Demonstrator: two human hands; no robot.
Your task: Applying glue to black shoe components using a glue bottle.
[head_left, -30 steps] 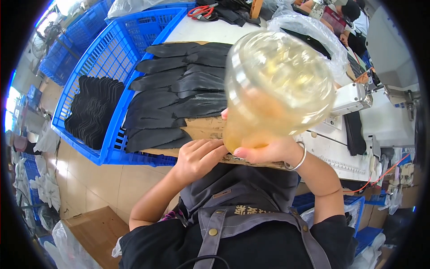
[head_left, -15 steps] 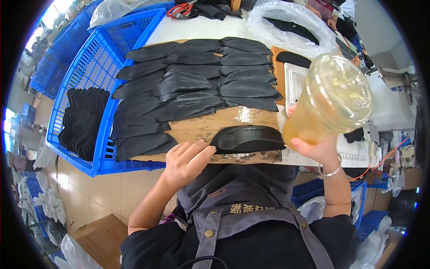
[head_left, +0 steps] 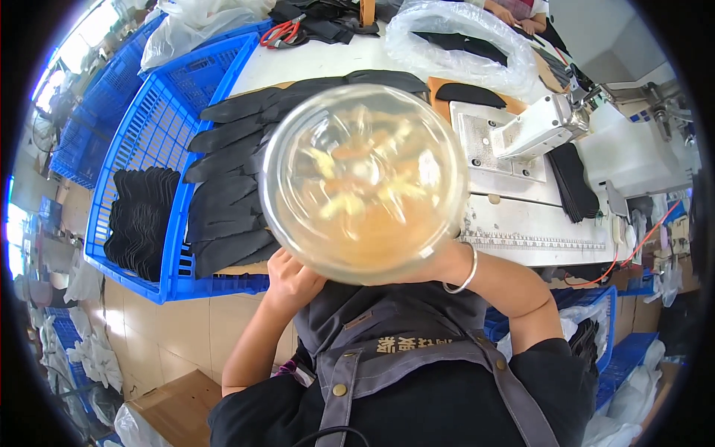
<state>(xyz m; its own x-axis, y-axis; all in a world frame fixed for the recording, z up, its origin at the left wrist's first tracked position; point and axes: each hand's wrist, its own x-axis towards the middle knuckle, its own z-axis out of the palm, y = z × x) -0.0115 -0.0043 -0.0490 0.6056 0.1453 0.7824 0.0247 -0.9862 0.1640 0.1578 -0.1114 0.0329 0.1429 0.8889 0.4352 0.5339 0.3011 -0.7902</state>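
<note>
A large clear bottle of pale amber liquid fills the middle of the view, its round base facing up at me. Behind it, my right hand grips the bottle; most of its fingers are hidden. My left hand is curled at the front edge of the work board, its fingertips covered by the bottle, so what they hold, if anything, does not show. Overlapping black leaf-shaped pieces lie in rows on the board, partly behind the bottle.
A blue crate with stacked black pieces stands at left. On the right is a white sewing machine beside more black pieces. Farther back are red-handled scissors, a clear plastic bag and another person's hands.
The bottle has come from the right to the middle, closer to me, base turned up, with my right hand. My left hand has shifted slightly left, its fingers more curled.
</note>
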